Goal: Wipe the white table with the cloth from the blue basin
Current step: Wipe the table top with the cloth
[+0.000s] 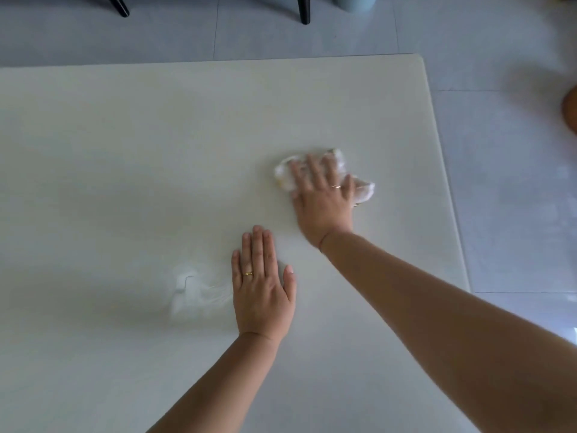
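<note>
— Where is the cloth?

— Under my right hand. The cloth is white and bunched up. It pokes out past my fingertips and to the right of my little finger.

— Are you gripping it?

— No. My fingers lie spread and fairly straight on top of it, pressing it onto the table. The picture is a bit blurred there, but I see nothing curled round it.

— And your other hand?

— My left hand lies flat on the table, nearer to me and to the left of the right one, well apart from the cloth. Its fingers are straight and close together, and it holds nothing.

— Anything else around?

— A pale shiny patch on the table just left of my left hand. Far beyond my right hand, past the table's edge, is a grey tiled floor with a black chair leg and a pale blue thing, cut off by the frame.
</note>
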A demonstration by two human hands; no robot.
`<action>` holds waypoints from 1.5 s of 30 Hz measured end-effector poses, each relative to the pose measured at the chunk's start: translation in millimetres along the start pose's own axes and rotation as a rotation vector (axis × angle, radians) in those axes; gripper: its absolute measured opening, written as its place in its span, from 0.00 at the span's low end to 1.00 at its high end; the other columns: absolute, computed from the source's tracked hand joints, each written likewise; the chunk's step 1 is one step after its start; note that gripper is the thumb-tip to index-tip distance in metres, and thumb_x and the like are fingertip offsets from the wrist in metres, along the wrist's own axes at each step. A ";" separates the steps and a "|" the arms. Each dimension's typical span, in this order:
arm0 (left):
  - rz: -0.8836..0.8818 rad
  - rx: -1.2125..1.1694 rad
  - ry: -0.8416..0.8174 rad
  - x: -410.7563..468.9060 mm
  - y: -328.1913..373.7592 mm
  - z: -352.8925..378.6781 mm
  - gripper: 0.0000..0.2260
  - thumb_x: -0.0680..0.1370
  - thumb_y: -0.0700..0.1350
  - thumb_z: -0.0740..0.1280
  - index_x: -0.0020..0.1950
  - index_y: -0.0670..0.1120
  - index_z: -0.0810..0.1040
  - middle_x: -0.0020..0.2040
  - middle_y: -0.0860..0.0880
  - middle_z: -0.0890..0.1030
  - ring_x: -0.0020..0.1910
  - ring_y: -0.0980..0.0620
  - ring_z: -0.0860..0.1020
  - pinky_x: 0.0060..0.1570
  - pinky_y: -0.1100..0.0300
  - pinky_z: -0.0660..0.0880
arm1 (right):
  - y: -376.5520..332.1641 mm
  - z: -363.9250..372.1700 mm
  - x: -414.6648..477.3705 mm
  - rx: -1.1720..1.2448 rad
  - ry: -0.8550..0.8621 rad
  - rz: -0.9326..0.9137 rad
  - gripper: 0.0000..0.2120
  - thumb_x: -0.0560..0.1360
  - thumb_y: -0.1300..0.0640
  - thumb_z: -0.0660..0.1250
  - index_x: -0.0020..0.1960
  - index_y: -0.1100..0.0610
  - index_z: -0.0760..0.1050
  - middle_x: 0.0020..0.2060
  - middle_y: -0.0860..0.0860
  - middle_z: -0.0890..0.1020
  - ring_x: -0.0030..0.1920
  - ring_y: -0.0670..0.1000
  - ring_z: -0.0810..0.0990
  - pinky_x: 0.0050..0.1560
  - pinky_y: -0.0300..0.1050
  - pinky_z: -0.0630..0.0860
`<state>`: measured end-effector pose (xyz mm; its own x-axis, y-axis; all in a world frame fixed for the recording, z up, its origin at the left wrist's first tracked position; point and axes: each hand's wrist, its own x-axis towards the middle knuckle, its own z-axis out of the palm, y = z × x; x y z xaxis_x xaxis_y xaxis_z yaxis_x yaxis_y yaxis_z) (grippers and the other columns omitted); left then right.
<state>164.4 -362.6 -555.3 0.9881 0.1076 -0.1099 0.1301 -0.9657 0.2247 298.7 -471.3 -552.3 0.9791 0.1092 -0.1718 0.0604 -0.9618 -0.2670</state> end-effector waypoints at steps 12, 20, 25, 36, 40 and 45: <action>0.086 0.002 0.041 138.3 18.9 -12.2 0.30 0.81 0.59 0.47 0.78 0.42 0.52 0.79 0.45 0.51 0.78 0.47 0.48 0.75 0.51 0.42 | 28.5 -16.5 59.7 0.028 0.051 0.193 0.24 0.81 0.48 0.46 0.77 0.43 0.47 0.78 0.47 0.49 0.77 0.54 0.43 0.72 0.61 0.37; 0.077 0.010 0.047 146.0 15.0 0.9 0.31 0.80 0.57 0.49 0.78 0.42 0.51 0.79 0.46 0.51 0.78 0.48 0.47 0.76 0.52 0.41 | 85.5 -39.5 87.8 -0.129 0.005 -0.117 0.24 0.82 0.46 0.46 0.77 0.44 0.48 0.77 0.47 0.53 0.77 0.51 0.47 0.74 0.56 0.41; 0.066 0.017 0.032 145.2 17.6 -3.0 0.31 0.79 0.58 0.47 0.78 0.43 0.51 0.79 0.45 0.52 0.78 0.48 0.48 0.76 0.52 0.43 | 25.0 -25.4 105.0 0.070 0.090 0.294 0.25 0.81 0.46 0.46 0.77 0.46 0.48 0.77 0.47 0.51 0.77 0.53 0.43 0.72 0.60 0.36; 0.056 -0.025 0.039 148.2 19.5 -8.3 0.31 0.77 0.56 0.54 0.76 0.40 0.61 0.77 0.43 0.61 0.76 0.45 0.57 0.74 0.50 0.50 | 63.2 -40.6 157.0 -0.015 0.086 0.230 0.25 0.81 0.44 0.45 0.77 0.44 0.46 0.77 0.46 0.50 0.77 0.52 0.43 0.72 0.61 0.37; 0.053 -0.018 0.039 148.0 20.3 -9.3 0.31 0.77 0.55 0.55 0.75 0.40 0.61 0.76 0.43 0.61 0.76 0.45 0.58 0.74 0.49 0.51 | 0.6 -23.1 154.0 -0.044 0.012 0.036 0.26 0.81 0.44 0.44 0.77 0.44 0.43 0.78 0.46 0.47 0.77 0.54 0.41 0.71 0.63 0.35; 0.055 -0.011 0.036 148.0 19.8 -9.0 0.31 0.77 0.55 0.55 0.75 0.40 0.62 0.76 0.43 0.61 0.76 0.45 0.58 0.74 0.48 0.53 | 49.1 -41.7 182.3 -0.196 -0.039 -0.294 0.26 0.81 0.43 0.45 0.77 0.43 0.45 0.77 0.45 0.51 0.77 0.51 0.45 0.72 0.60 0.41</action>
<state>314.0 -363.7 -558.4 0.9961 0.0634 -0.0620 0.0765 -0.9677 0.2402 488.2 -509.1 -557.2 0.9064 0.3941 -0.1517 0.3781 -0.9174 -0.1244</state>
